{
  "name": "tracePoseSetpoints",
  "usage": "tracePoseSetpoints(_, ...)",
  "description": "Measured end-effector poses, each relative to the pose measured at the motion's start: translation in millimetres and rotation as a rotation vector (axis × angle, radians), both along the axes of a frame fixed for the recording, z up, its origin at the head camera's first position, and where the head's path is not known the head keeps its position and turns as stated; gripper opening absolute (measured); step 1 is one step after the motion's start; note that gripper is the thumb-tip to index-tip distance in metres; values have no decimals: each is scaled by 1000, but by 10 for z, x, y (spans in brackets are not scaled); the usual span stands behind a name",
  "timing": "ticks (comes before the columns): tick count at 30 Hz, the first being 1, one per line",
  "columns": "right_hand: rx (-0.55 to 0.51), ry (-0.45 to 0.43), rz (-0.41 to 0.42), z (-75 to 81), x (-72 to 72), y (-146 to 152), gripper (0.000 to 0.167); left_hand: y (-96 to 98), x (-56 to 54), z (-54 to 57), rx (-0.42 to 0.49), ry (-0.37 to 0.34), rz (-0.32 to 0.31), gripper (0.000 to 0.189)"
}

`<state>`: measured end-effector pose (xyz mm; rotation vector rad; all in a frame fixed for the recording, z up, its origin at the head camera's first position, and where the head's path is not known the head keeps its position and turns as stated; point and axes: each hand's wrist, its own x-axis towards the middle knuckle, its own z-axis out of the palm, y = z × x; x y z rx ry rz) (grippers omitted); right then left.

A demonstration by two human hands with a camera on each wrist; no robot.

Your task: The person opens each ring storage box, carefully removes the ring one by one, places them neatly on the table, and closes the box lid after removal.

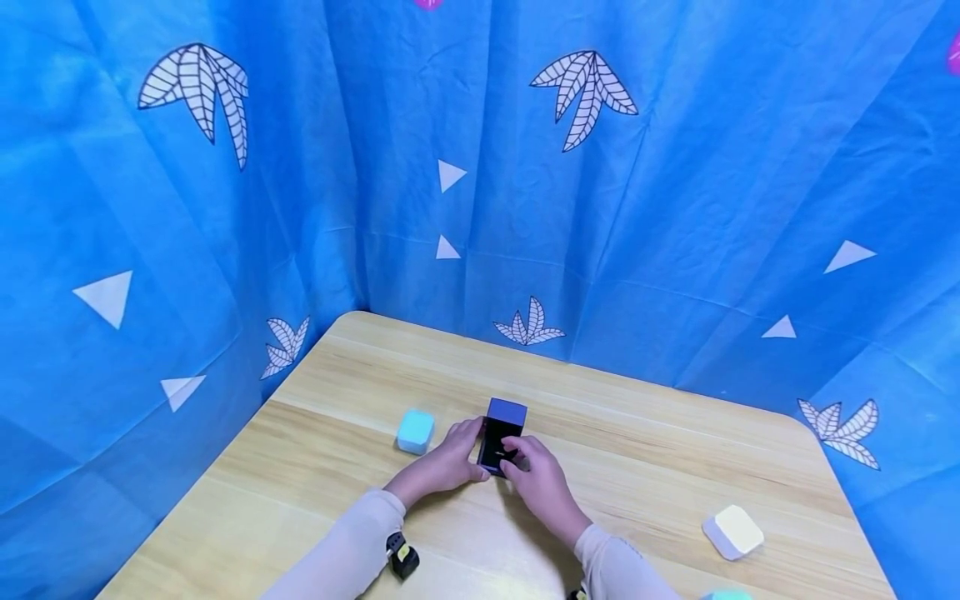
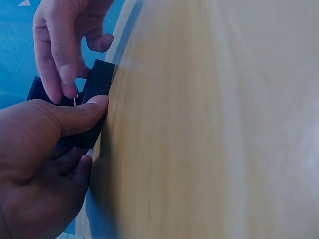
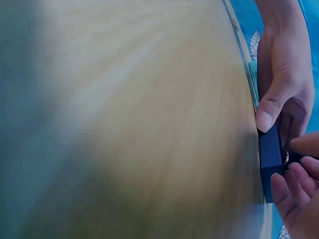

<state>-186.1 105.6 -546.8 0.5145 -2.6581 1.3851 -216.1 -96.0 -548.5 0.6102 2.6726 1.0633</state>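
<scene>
A small dark blue jewellery box (image 1: 506,411) stands on the wooden table with its lid raised and its inside black. My left hand (image 1: 452,460) grips the box by its left side, the thumb on its front wall (image 3: 269,149). A small shiny ring (image 3: 285,157) shows at the box's opening. My right hand (image 1: 542,483) reaches in from the right, with curled thumb and fingers pinching at the ring. The fingers partly cover the ring, so the exact contact is hard to see.
On the wooden table (image 1: 315,467), a light blue rounded block (image 1: 416,432) lies left of the box. A cream block (image 1: 734,532) sits far right, and a teal thing (image 1: 727,595) is cut off at the bottom edge. A blue patterned curtain (image 1: 675,208) hangs behind.
</scene>
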Motion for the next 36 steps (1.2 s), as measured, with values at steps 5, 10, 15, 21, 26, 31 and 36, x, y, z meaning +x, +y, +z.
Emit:
tracePoseSetpoints(5, -8, 38, 12, -26, -30, -22, 29, -9, -7, -5, -3, -5, 4, 92)
tracePoseSetpoints(10, 4, 50, 16, -40, -53, -42, 27, -17, -5, 6, -5, -13, 7, 92)
tracePoseSetpoints(15, 24, 35, 7, -41, -69, -56, 26, -20, 0, 16, -1, -14, 7, 92)
tracePoseSetpoints(21, 27, 22, 4, -44, -96, -56, 22, -21, -1, 11, 11, -10, 0, 91)
tracePoseSetpoints(26, 17, 1, -6, -46, -114, -57, 19, -13, -6, -6, 4, -19, 3, 92)
tracePoseSetpoints(31, 9, -6, -5, -45, -122, -60, 17, -12, -4, -2, -6, -31, 3, 93)
tracePoseSetpoints(36, 9, 68, 7, -75, -143, -60, 14, -9, 8, 26, 8, -39, 4, 93)
